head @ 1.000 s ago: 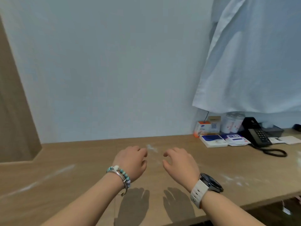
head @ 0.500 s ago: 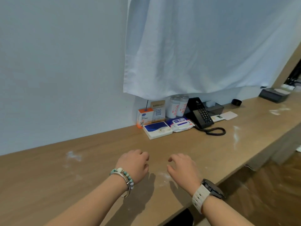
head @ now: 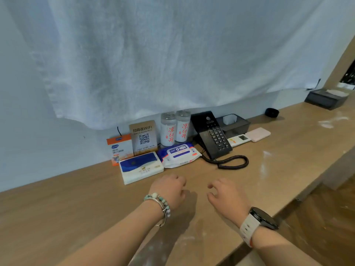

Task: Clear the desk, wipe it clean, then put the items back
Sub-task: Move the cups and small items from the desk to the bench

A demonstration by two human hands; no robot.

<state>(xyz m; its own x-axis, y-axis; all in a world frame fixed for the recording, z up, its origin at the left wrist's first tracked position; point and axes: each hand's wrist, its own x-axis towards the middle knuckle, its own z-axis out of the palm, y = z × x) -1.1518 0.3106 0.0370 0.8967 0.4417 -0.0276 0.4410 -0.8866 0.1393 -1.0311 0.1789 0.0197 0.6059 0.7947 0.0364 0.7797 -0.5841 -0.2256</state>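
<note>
My left hand (head: 169, 190) and my right hand (head: 225, 198) hover side by side over the wooden desk (head: 76, 204), fingers loosely curled, holding nothing. Just beyond them against the wall lie a blue-and-white tissue pack (head: 141, 167), a wet-wipes pack (head: 178, 154), an orange-and-white box (head: 120, 148), a WiFi sign (head: 143, 137), two water bottles (head: 175, 129) and a black phone (head: 213, 137) with a coiled cord. White dust smears the desk surface.
Right of the phone sit a black tray (head: 235, 123), a white remote (head: 239, 140), a pink pad (head: 258, 134), a small black round object (head: 271, 112) and a dark box (head: 325, 97). A white cloth (head: 172, 54) hangs on the wall. The desk's front edge runs at lower right.
The view has swung right and closer to the cluster of items. Both hands have stayed in front of me, now nearer the tissue pack and wipes.
</note>
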